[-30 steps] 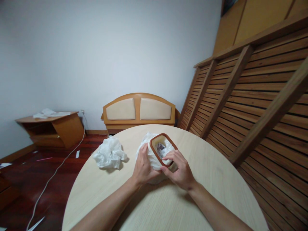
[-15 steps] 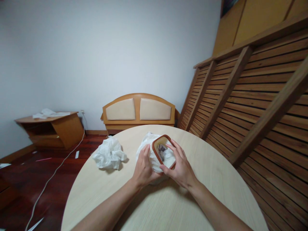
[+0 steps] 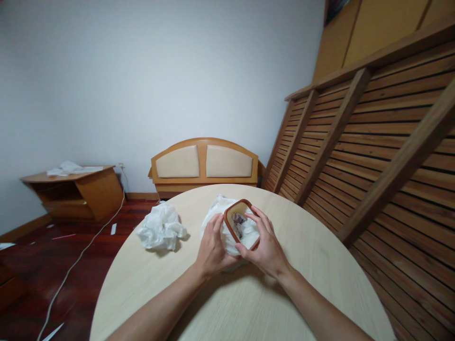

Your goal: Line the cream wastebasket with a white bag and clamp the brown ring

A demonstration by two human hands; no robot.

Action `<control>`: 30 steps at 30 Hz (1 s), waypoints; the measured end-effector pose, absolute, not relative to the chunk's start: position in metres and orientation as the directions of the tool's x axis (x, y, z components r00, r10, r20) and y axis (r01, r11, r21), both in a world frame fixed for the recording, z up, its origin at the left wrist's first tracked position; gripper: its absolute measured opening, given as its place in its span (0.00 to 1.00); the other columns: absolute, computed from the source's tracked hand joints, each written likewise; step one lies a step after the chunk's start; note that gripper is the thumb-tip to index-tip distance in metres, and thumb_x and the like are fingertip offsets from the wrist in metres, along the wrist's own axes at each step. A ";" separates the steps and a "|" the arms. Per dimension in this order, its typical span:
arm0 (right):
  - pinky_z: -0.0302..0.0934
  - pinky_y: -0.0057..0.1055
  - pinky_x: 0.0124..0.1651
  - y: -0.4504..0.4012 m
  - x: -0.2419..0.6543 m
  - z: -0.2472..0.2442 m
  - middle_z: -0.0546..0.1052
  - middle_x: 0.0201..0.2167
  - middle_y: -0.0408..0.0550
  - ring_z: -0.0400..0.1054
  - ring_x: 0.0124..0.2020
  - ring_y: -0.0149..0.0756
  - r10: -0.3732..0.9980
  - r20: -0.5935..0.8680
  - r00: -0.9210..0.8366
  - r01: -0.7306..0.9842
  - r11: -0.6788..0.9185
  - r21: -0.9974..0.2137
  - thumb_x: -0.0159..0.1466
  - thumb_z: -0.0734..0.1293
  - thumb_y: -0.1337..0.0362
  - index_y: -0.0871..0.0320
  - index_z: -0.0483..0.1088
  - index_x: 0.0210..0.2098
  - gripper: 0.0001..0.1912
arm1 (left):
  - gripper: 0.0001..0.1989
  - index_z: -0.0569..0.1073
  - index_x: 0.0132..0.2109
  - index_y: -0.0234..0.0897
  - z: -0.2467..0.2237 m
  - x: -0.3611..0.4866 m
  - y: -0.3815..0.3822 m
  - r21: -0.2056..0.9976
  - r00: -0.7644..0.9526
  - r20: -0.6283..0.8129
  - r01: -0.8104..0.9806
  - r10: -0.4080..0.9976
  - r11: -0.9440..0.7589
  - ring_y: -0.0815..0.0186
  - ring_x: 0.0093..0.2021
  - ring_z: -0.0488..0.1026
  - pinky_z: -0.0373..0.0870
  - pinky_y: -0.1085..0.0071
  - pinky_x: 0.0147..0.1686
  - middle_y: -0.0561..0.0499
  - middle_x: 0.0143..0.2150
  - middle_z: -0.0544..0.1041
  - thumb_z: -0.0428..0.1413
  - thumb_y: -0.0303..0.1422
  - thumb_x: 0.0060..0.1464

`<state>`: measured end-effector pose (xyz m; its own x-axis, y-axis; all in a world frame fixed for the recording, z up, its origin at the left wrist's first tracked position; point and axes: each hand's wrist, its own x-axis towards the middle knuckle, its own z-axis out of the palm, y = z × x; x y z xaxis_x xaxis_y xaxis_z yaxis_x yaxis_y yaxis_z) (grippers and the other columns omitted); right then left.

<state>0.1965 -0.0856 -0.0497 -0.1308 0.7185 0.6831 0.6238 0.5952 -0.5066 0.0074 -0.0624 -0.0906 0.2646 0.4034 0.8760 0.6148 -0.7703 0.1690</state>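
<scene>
A container with a rounded brown rim is tilted toward me above the round table. White wrapping and something small and dark show inside its pale interior. My left hand is closed around its left side, over crumpled white plastic that lies about the container. On the right, my right hand grips the rim, thumb at the near edge and fingers bent over the far right side. The container's lower body is hidden by the hands and the plastic.
A crumpled white plastic bag lies on the table to the left. Beyond stand a padded headboard and a low cabinet. Slatted wooden panels lean on the right. A cable crosses the floor.
Both hands keep nearly the same hold on the container. The left fingers have shifted slightly toward the rim.
</scene>
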 end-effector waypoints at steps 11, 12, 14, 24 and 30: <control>0.55 0.54 0.68 -0.083 0.195 -0.055 0.63 0.65 0.59 0.56 0.66 0.56 0.694 0.714 -0.091 0.611 0.605 -0.510 0.50 0.76 0.56 0.56 0.65 0.59 0.38 | 0.55 0.39 0.73 0.38 -0.092 0.010 -0.062 0.168 0.250 0.884 0.618 0.395 -0.768 0.45 0.64 0.64 0.69 0.44 0.58 0.32 0.64 0.62 0.64 0.41 0.49; 0.54 0.54 0.68 -0.083 0.195 -0.056 0.63 0.65 0.59 0.57 0.66 0.56 0.691 0.717 -0.087 0.606 0.608 -0.513 0.50 0.76 0.56 0.56 0.64 0.59 0.38 | 0.54 0.39 0.73 0.37 -0.092 0.010 -0.061 0.167 0.247 0.885 0.622 0.394 -0.765 0.45 0.64 0.64 0.69 0.44 0.58 0.32 0.64 0.62 0.64 0.41 0.49; 0.54 0.54 0.68 -0.083 0.195 -0.056 0.63 0.65 0.60 0.57 0.66 0.56 0.686 0.723 -0.081 0.593 0.616 -0.518 0.50 0.76 0.57 0.56 0.64 0.59 0.38 | 0.54 0.40 0.73 0.37 -0.093 0.010 -0.061 0.166 0.239 0.888 0.629 0.392 -0.760 0.45 0.64 0.64 0.68 0.44 0.58 0.32 0.64 0.62 0.64 0.41 0.49; 0.55 0.53 0.68 -0.084 0.195 -0.054 0.64 0.63 0.59 0.58 0.65 0.55 0.699 0.711 -0.084 0.570 0.619 -0.541 0.51 0.75 0.57 0.55 0.66 0.57 0.36 | 0.54 0.40 0.73 0.37 -0.092 0.009 -0.063 0.171 0.243 0.886 0.619 0.394 -0.767 0.45 0.63 0.64 0.69 0.45 0.58 0.32 0.64 0.61 0.63 0.41 0.50; 0.51 0.56 0.69 -0.084 0.198 -0.051 0.61 0.66 0.60 0.52 0.69 0.57 0.729 0.667 -0.152 0.562 0.619 -0.548 0.55 0.74 0.48 0.56 0.68 0.55 0.33 | 0.56 0.38 0.73 0.40 -0.090 0.008 -0.063 0.155 0.263 0.883 0.618 0.388 -0.771 0.45 0.64 0.64 0.69 0.44 0.58 0.32 0.64 0.61 0.65 0.41 0.48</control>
<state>0.1979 -0.0835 -0.0512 -0.1518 0.7290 0.6675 0.5620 0.6192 -0.5484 0.0078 -0.0627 -0.0899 0.2628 0.3880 0.8834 0.6183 -0.7706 0.1546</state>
